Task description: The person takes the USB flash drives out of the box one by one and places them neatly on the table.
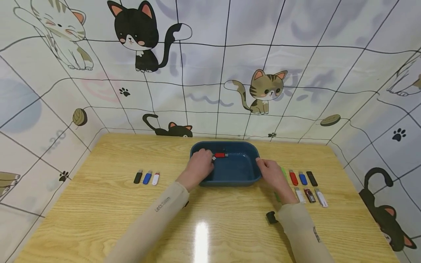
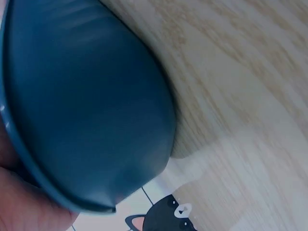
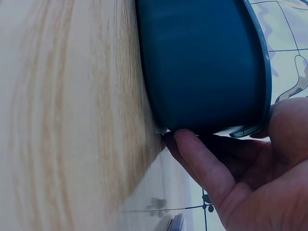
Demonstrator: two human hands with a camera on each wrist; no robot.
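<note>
A dark blue rectangular bin (image 1: 236,182) stands near the table's back edge. My left hand (image 1: 201,164) reaches over its left side, fingers bent down inside; the left wrist view shows only the bin's outer wall (image 2: 96,106) and part of that hand beyond the rim. A red USB stick (image 1: 221,155) lies in the bin beside those fingers. The metal plug (image 1: 214,158) of another stick shows right at the fingertips; I cannot tell if they pinch it. My right hand (image 1: 271,173) grips the bin's right side, fingers (image 3: 197,154) at its lower corner.
Left of the bin lie black (image 1: 138,176), blue (image 1: 147,178) and white USB sticks (image 1: 156,179) in a row. On the right are several more, including red (image 1: 294,177), blue (image 1: 303,178) and black (image 1: 311,178). Green pieces (image 1: 284,173) show partly behind the right arm. A cat-print cloth surrounds the table.
</note>
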